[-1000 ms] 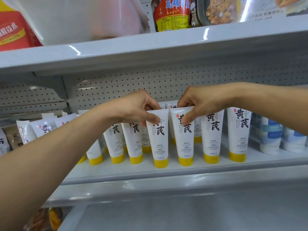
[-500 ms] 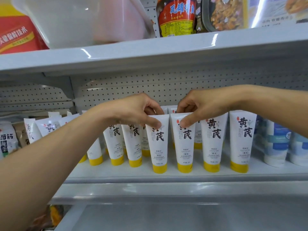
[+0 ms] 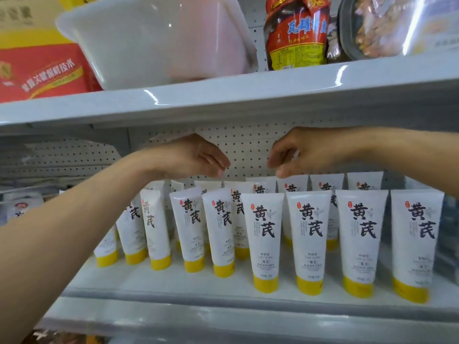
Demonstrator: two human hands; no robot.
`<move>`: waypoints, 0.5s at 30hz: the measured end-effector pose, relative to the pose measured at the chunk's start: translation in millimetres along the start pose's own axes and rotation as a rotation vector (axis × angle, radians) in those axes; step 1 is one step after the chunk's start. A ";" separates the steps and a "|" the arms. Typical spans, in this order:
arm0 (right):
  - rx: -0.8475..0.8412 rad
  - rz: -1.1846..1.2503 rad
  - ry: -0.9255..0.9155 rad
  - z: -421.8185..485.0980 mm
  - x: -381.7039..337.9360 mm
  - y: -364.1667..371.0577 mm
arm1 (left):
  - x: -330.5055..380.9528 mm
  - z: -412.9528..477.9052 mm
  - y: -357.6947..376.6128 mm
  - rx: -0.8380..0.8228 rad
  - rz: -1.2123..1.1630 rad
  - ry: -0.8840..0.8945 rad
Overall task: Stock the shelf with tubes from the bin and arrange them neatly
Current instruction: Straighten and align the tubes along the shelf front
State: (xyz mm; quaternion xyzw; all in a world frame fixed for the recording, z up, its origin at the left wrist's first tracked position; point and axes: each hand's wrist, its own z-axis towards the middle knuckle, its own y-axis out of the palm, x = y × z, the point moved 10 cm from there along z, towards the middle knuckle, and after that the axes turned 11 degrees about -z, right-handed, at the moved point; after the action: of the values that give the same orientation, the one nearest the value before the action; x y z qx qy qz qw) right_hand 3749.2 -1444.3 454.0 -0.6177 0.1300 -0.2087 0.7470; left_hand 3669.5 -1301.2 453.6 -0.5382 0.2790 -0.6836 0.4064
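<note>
Head view shows the shelf (image 3: 173, 281) well stocked with tubes (image 3: 264, 242), white with yellow caps, standing cap-down in rows. I judge the stocking largely done and the tidying under way: the four front tubes on the right stand straight and evenly spaced, while those to the left lean and sit closer together, so they look to be what is left to straighten. Counting the front row, I make out about nine tubes, the leftmost partly hidden by the forearm; behind them a second row shows at least six tops, and more may be hidden. No bin of loose tubes can be picked out with certainty, though a white tub (image 3: 154, 38) sits on the shelf above, beside one red bag (image 3: 37, 70) and one red-labelled pouch (image 3: 296, 33); whether it holds tubes I cannot tell. The left hand (image 3: 193, 157) hangs just above the back row, fingers loosely curled and gripping nothing. The right hand (image 3: 305, 152) hovers likewise over the back tubes, fingers curled, its fingertips (image 3: 282, 173) just at a tube's top edge; whether they touch it I cannot tell.
</note>
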 end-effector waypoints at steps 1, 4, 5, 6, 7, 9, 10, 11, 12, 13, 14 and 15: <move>-0.021 -0.011 0.008 7.5 -0.8 1.2 | -5.1 5.8 3.6 -0.048 0.005 -0.005; -0.070 -0.037 0.016 27.9 -6.1 5.6 | -19.4 20.7 13.4 -0.186 0.038 -0.016; -0.076 -0.048 0.015 34.3 -8.1 6.7 | -24.0 24.9 14.8 -0.224 0.051 -0.017; -0.087 -0.058 0.017 40.0 -10.6 7.8 | -28.8 28.7 15.5 -0.258 0.056 -0.018; -0.105 -0.068 0.024 44.9 -12.5 9.8 | -32.9 32.0 15.8 -0.286 0.058 -0.020; -0.157 -0.073 0.037 52.7 -15.5 15.7 | -36.4 38.0 17.4 -0.316 0.060 -0.005; -0.190 -0.068 0.046 55.6 -16.7 19.5 | -35.5 41.1 19.0 -0.319 0.053 0.011; -0.221 -0.064 0.056 57.7 -17.4 23.0 | -33.4 44.1 21.3 -0.318 0.041 0.024; -0.243 -0.063 0.064 59.1 -18.2 25.3 | -31.1 46.4 24.4 -0.324 0.040 0.034; -0.259 -0.061 0.072 60.1 -18.9 26.6 | -29.3 48.2 28.1 -0.340 0.062 0.040; -0.270 -0.056 0.075 60.6 -19.7 27.4 | -28.7 48.8 31.6 -0.364 0.105 0.040; -0.278 -0.047 0.076 60.9 -20.0 27.9 | -29.8 49.0 34.0 -0.389 0.151 0.033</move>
State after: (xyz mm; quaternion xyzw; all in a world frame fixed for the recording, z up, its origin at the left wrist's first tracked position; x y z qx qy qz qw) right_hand 3763.4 -1377.8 437.8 -0.7098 0.1711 -0.2295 0.6436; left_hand 3728.0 -1290.5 423.6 -0.5729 0.4520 -0.5930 0.3403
